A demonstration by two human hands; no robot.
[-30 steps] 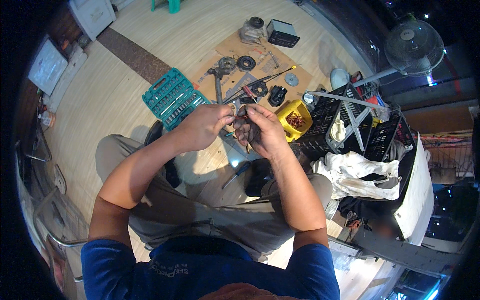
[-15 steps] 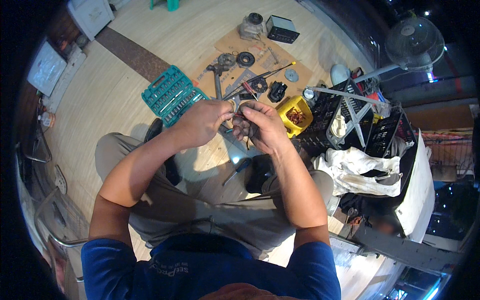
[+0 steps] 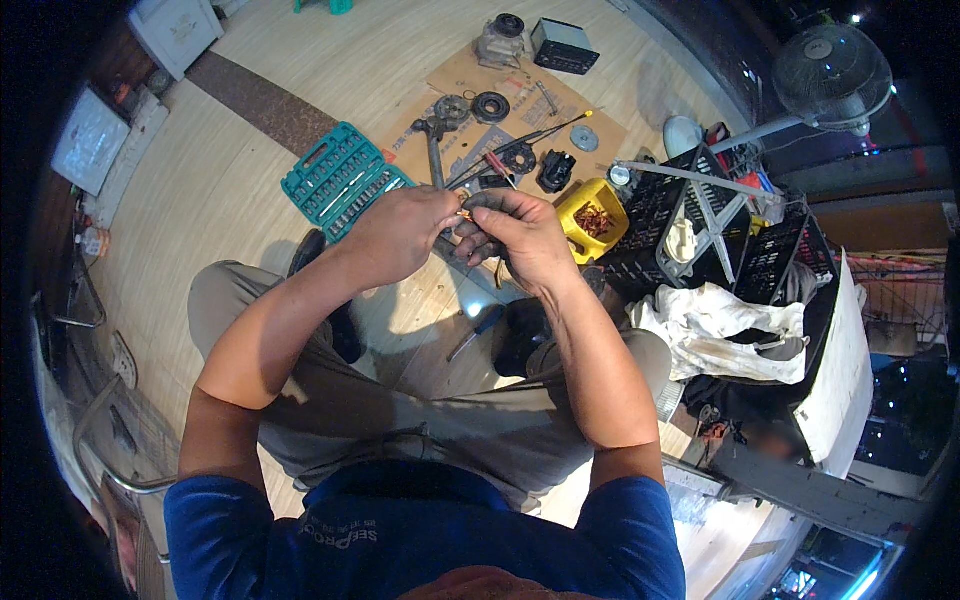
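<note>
Near the middle of the frame, a slim coppery piece (image 3: 464, 214) sits between the two hands, mostly covered by fingers, so neither its full length nor its exact kind can be made out. The left hand (image 3: 400, 236) shows its back, with its curled fingers largely out of sight beneath; the right hand (image 3: 522, 236) has its thumb laid over the piece and darkened fingers bent under it. Both are pinched on it, their fingertips close together. Its visible stretch lies roughly crosswise, from one hand toward the other, tipping slightly down to the right; which end is its front cannot be told. A thin dark strand (image 3: 499, 272) hangs below the right hand, pointing toward the lower edge, its upper part hidden.

Above the hands, a hammer (image 3: 435, 162) lies with its head toward the top of the frame, the lower end of its handle lost behind the left hand. Left of it, the open teal socket case (image 3: 345, 182) is partly covered by that hand at its lower right corner. Right of the hands, a yellow container (image 3: 571, 211) holds copper-coloured bits, too small to tell apart. The upper edge cuts off a green stool (image 3: 338, 5).
</note>
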